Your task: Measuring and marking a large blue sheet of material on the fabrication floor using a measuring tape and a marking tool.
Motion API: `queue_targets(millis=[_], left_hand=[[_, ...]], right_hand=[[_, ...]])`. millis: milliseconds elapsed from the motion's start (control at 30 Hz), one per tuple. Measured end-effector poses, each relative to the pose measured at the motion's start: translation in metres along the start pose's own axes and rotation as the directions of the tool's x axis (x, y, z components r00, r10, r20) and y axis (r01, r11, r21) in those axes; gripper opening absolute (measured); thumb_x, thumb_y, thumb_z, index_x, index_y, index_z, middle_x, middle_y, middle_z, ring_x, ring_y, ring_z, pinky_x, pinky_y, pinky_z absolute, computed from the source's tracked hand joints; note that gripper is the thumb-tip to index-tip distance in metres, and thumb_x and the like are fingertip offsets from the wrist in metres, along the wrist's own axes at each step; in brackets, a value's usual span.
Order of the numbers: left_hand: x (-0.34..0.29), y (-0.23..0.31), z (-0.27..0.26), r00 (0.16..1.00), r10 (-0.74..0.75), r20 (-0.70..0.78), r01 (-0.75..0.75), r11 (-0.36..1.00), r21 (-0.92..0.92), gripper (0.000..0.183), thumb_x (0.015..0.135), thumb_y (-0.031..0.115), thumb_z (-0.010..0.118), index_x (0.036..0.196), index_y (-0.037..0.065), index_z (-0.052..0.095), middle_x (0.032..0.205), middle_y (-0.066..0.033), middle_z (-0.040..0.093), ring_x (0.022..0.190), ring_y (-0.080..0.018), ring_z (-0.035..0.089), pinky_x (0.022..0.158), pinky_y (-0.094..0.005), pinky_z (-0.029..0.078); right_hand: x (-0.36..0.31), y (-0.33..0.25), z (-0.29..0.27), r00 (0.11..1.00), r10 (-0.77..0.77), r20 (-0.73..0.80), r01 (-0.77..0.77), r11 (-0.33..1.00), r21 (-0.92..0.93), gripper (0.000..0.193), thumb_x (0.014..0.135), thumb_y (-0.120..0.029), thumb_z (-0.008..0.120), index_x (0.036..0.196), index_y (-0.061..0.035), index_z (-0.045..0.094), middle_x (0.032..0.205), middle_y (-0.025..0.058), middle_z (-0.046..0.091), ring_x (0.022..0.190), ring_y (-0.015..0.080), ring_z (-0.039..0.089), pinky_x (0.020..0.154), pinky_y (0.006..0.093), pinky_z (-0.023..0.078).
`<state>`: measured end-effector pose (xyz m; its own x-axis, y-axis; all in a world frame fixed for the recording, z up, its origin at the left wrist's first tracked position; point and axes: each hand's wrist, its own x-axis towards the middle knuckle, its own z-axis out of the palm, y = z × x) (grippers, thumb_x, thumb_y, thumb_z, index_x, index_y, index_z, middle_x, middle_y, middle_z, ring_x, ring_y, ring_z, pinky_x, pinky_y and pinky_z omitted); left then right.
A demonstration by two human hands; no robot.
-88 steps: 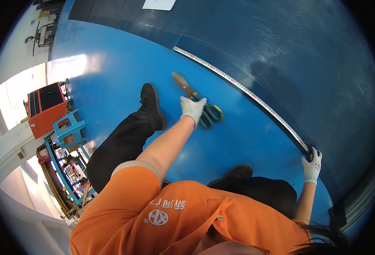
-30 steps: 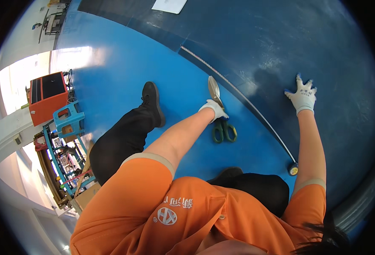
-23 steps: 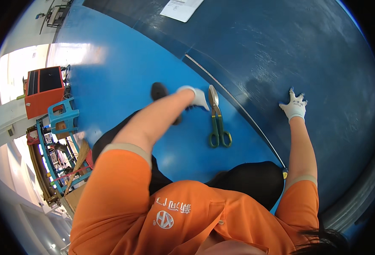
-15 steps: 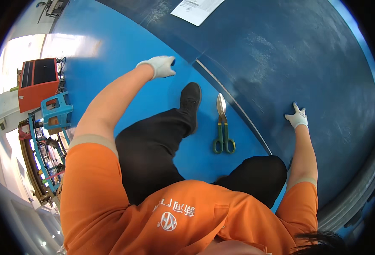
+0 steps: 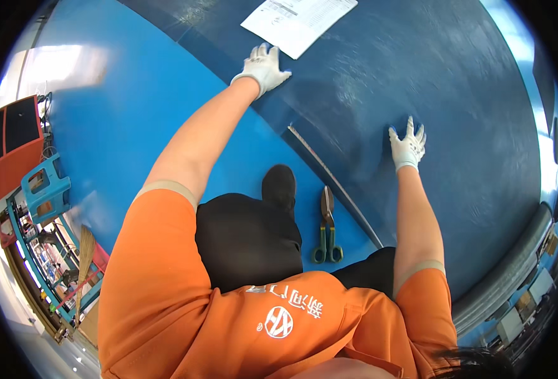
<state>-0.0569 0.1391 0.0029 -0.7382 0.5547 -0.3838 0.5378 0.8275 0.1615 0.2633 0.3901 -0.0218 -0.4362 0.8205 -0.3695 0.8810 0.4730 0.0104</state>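
A broad dark blue sheet [image 5: 475,164] covers the floor ahead of me and to my right. Near its left edge, just below the white printed papers [image 5: 298,22], my left hand [image 5: 265,68] lies in a white glove with fingers spread. My right hand [image 5: 408,145], gloved too, rests farther right on the sheet, fingers apart and holding nothing. Along the sheet's near edge runs a thin metal strip [image 5: 333,183]. Beside that strip, on the bright blue floor, lies a pair of green-handled metal shears [image 5: 327,227], its blades pointing away from me.
At the far left stand an orange-red cabinet [image 5: 17,142], a blue plastic stool [image 5: 45,187] and a broom [image 5: 85,252] by a cluttered rack. A long dark roll [image 5: 503,271] borders the right side. My black shoe [image 5: 279,187] is left of the shears.
My left hand has moved forward and right, from above the floor to the sheet, and its fingers have spread. My right hand has slid forward and left. The view has shifted.
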Motion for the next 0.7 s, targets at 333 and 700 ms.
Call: queue_targets(millis=[333,700], left_hand=[[0.054,-0.024,0.018,0.957,0.264,-0.120,-0.228,0.941,0.249,0.076,0.085,0.047,0.061,0.145,0.006,0.038,0.152,-0.0275,0.030,0.143,-0.0423,0.026,0.114,-0.0560,0.021],[0.040,-0.022,0.022,0.846,0.507,-0.163,-0.493,0.861,0.122,0.065,0.081,0.046,0.066,0.140,0.025,0.048,0.149,-0.0097,0.040,0.138,-0.0339,0.036,0.112,-0.0501,0.028]], right_hand=[[-0.007,-0.068,0.040,0.966,0.153,-0.209,-0.170,0.983,-0.065,0.070,0.093,-0.051,0.044,0.154,-0.0205,0.026,0.162,0.0138,0.014,0.150,0.0354,0.008,0.117,0.0594,0.009],[-0.006,-0.055,0.040,0.972,0.160,-0.171,-0.173,0.983,-0.064,0.071,0.093,-0.046,0.044,0.155,-0.0198,0.022,0.162,0.0154,0.012,0.150,0.0360,0.003,0.117,0.0597,0.005]])
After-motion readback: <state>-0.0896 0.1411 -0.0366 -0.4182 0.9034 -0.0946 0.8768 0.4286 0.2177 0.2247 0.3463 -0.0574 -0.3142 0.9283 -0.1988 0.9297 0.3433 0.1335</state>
